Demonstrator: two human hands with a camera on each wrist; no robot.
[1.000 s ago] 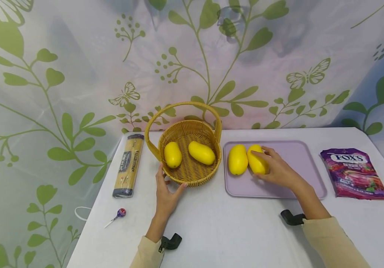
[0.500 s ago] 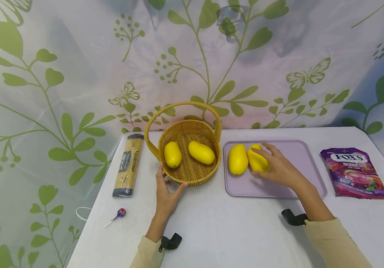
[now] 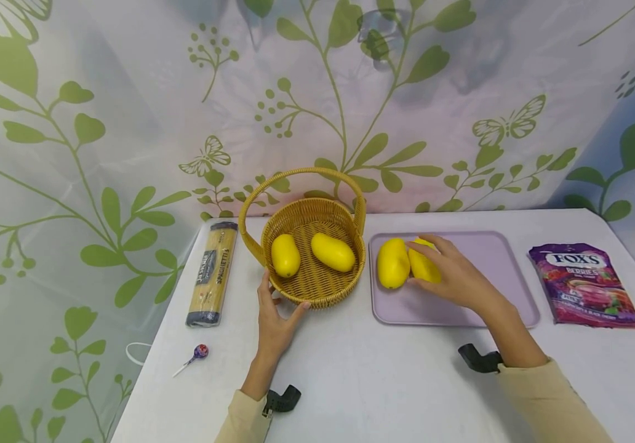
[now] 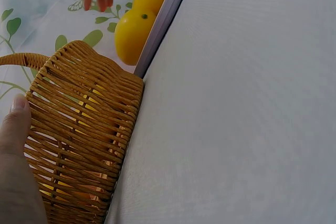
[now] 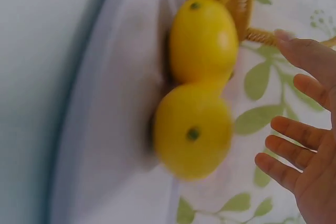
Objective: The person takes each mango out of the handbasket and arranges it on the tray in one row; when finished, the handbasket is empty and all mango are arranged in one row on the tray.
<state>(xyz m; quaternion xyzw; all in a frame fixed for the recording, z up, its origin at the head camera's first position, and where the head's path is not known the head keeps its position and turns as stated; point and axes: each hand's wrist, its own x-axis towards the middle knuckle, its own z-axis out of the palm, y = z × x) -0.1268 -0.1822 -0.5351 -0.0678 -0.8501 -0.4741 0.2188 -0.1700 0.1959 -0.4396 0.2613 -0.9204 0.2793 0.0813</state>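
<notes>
My left hand point(image 3: 275, 323) touches the front left of the wicker basket point(image 3: 317, 301), thumb and fingers spread along its outer wall. In the left wrist view the thumb point(image 4: 16, 129) lies against the weave. Two yellow mangoes, one on the left point(image 3: 286, 255) and one on the right point(image 3: 333, 252), lie inside. Two more, a left mango point(image 3: 393, 263) and a right mango point(image 3: 423, 261), sit side by side on the lilac tray point(image 3: 489, 258). Over the right one hovers my right hand point(image 3: 456, 274), partly hiding it. The right wrist view shows that hand's fingers point(image 5: 294, 127) spread, apart from both fruits.
A spaghetti pack point(image 3: 213, 274) lies left of the basket, with a lollipop point(image 3: 200, 351) below it. Right of the tray is a purple Fox's candy bag point(image 3: 586, 286). A leaf-patterned curtain point(image 3: 317, 111) hangs behind the white table point(image 3: 373, 381).
My right hand has shifted slightly left over the right mango on the tray, covering more of it. My left hand and the basket have stayed put.
</notes>
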